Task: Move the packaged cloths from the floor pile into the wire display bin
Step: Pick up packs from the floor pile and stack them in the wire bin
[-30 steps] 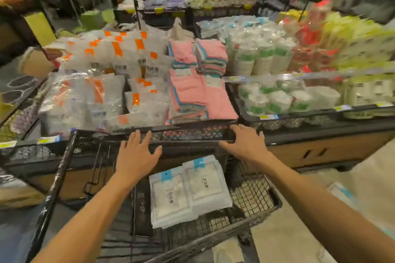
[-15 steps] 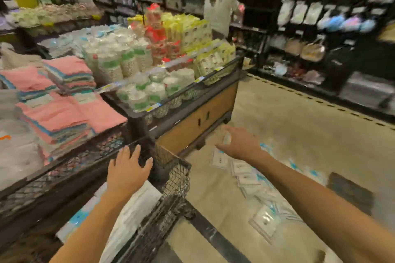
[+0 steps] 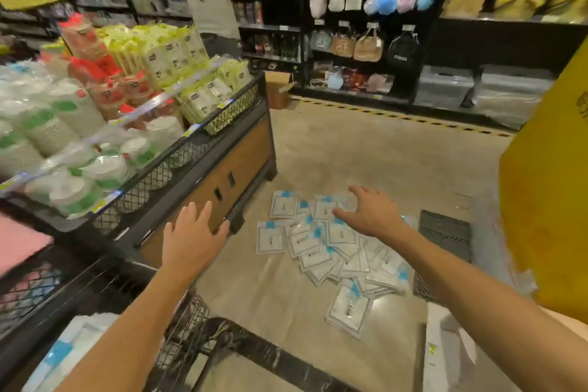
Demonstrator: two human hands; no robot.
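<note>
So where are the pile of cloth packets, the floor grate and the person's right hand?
Pile of cloth packets [image 3: 331,251]: head view, a packet mid-pile.
Floor grate [image 3: 447,232]: head view, its bare mesh.
Right hand [image 3: 372,213]: head view, back of the hand.

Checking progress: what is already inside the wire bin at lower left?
Inside the wire bin, white packaged cloths with blue labels show. The left arm and dark rim cover much of it, so their number cannot be told.

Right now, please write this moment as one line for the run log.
stage: reach | right hand: open, above floor pile | left hand: open, empty | wire bin: lower left, holds some packs
</note>
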